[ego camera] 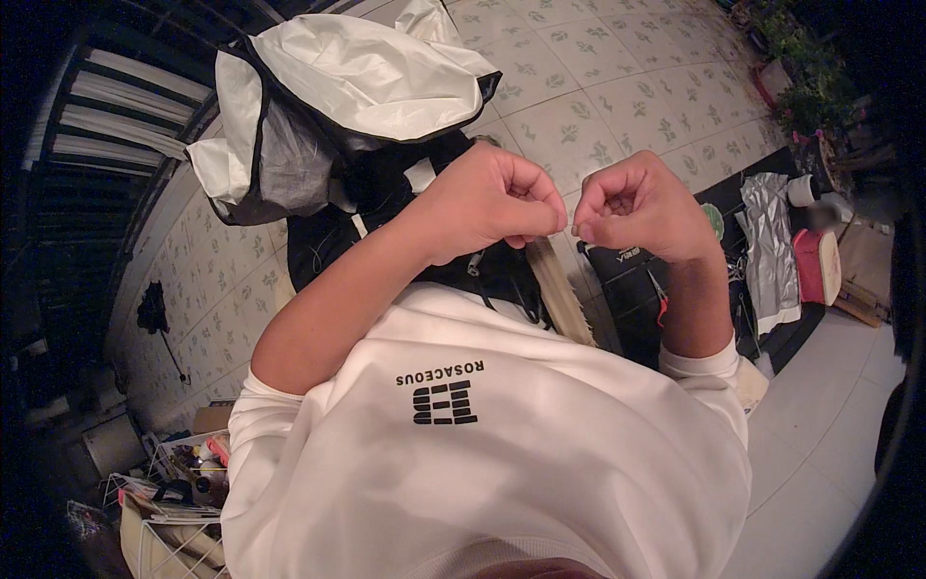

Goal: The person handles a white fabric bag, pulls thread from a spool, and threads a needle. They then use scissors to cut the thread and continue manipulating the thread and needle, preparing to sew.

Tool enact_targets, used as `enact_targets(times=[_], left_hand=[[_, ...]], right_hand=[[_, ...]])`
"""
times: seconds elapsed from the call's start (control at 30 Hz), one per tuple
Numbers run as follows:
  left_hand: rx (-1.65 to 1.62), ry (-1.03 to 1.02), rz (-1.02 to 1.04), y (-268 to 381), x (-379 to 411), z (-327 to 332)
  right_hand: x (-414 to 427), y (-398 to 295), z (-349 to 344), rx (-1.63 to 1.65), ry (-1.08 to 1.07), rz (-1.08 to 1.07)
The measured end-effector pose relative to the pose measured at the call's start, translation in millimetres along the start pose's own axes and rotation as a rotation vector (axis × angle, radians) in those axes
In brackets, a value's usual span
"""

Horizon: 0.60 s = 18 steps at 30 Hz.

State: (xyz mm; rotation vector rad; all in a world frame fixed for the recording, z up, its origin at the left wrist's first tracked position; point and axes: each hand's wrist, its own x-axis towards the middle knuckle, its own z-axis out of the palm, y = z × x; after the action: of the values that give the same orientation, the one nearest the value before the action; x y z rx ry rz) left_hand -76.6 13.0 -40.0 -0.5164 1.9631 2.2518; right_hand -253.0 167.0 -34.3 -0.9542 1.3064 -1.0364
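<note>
My left hand (pixel 506 203) and my right hand (pixel 640 210) are raised in front of me, fingertips almost meeting. On each, thumb and forefinger are pinched together and the other fingers are curled. Anything between the fingertips is too small to make out. Below the hands, a black fabric piece (pixel 441 268) with a zipper pull (pixel 474 263) lies over my lap. White sheet material (pixel 369 72) with black edging and a grey underside is bunched beyond my left forearm, seemingly joined to the black fabric. Scissors (pixel 660 304) with red handles lie beside my right forearm.
At right, a black low surface (pixel 629 279) carries a silver foil bag (pixel 770 246), a white cup (pixel 801 190) and a red container (pixel 816 268). A dark umbrella-like item (pixel 153 310) lies on the tiled floor (pixel 210 297). A filled wire basket (pixel 181 539) stands lower left. Plants (pixel 810 94) grow upper right.
</note>
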Motion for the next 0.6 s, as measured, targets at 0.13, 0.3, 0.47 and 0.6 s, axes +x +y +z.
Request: enact_targets(times=[0.13, 0.3, 0.47, 0.6], left_hand=[[0.009, -0.012, 0.000, -2.5, 1.1, -0.1], [0.009, -0.013, -0.014, -3.0, 1.8, 1.8], [0.036, 0.002, -0.025, -5.5, 2.6, 3.8], [0.046, 0.000, -0.030, -5.6, 1.5, 0.9]], right_hand=[[0.2, 0.3, 0.0, -0.012, -0.008, 0.001], [0.7, 2.1, 1.6, -0.030, 0.014, 0.003], [0.9, 2.1, 2.0, -0.035, 0.038, 0.026], [1.1, 4.0, 2.4, -0.034, 0.050, 0.008]])
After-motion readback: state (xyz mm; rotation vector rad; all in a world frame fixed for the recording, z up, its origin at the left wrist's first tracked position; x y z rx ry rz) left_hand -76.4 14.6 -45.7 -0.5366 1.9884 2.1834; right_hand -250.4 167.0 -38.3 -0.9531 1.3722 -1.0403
